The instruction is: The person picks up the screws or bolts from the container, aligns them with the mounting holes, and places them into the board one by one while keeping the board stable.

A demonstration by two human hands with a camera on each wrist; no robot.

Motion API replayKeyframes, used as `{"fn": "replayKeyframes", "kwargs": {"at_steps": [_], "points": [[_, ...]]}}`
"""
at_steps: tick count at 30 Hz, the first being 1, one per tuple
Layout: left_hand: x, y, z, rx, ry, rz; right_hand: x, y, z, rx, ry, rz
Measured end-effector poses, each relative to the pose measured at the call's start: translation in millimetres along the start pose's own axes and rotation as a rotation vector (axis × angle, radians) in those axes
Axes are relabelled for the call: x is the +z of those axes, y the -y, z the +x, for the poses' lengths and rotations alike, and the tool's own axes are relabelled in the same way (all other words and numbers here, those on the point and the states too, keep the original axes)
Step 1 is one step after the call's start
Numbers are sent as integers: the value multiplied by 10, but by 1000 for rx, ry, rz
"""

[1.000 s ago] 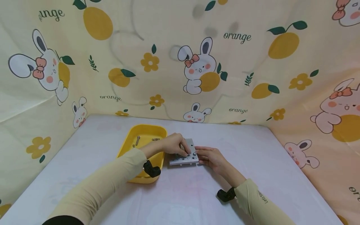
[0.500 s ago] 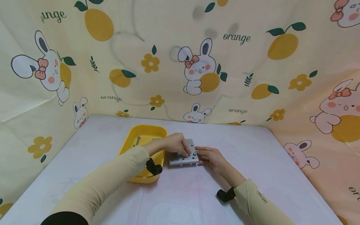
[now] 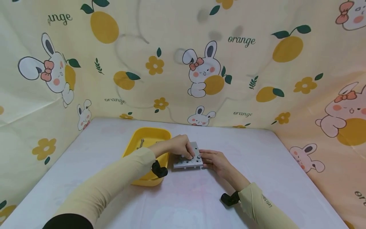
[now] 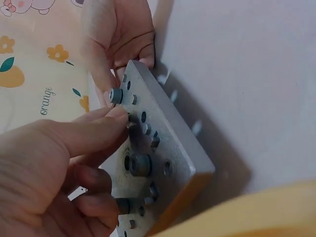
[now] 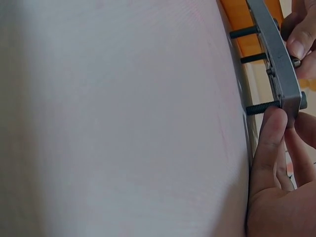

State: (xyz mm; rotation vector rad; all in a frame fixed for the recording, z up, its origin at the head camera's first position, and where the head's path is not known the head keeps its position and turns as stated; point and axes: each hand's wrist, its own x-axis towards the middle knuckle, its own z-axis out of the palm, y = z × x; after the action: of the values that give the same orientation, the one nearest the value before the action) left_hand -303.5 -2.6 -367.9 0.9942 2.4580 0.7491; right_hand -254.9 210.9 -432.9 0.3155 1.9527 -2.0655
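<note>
A grey metal plate (image 3: 187, 163) with several holes and bolts stands slightly off the table, bolt shanks (image 5: 261, 107) jutting from its underside. My left hand (image 3: 180, 147) is over its top face, where thumb and forefinger pinch a small dark screw (image 5: 296, 62) at the plate. The screw's lower part is hidden. At the plate's right end, my right hand (image 3: 215, 161) grips the edge, thumb (image 5: 274, 129) low beside a threaded shank and fingers on the other side. Socket-head bolts (image 4: 141, 165) stand up from the top face.
Left of the plate, a yellow tray (image 3: 134, 136) holds a few loose bolts (image 3: 141, 143) and lies partly under my left forearm. White cloth (image 3: 183, 200) covers the table. A printed curtain (image 3: 171, 79) rises behind and at both sides.
The head view has shifted slightly, and the left forearm has moved a little to the right. Both hands stay at the plate in nearly the same grip.
</note>
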Motion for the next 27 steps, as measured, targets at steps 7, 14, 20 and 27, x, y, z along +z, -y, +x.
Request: {"fn": "replayKeyframes", "kwargs": {"at_steps": [7, 14, 20, 27], "points": [[58, 4, -34, -5, -44, -9, -5, -11, 8, 20, 0, -3], [83, 48, -40, 7, -61, -36, 2, -8, -15, 14, 3, -3], [76, 42, -28, 1, -64, -24, 6, 1, -6, 1, 6, -8], [98, 1, -24, -14, -99, 29, -3, 1, 3, -6, -4, 2]]}}
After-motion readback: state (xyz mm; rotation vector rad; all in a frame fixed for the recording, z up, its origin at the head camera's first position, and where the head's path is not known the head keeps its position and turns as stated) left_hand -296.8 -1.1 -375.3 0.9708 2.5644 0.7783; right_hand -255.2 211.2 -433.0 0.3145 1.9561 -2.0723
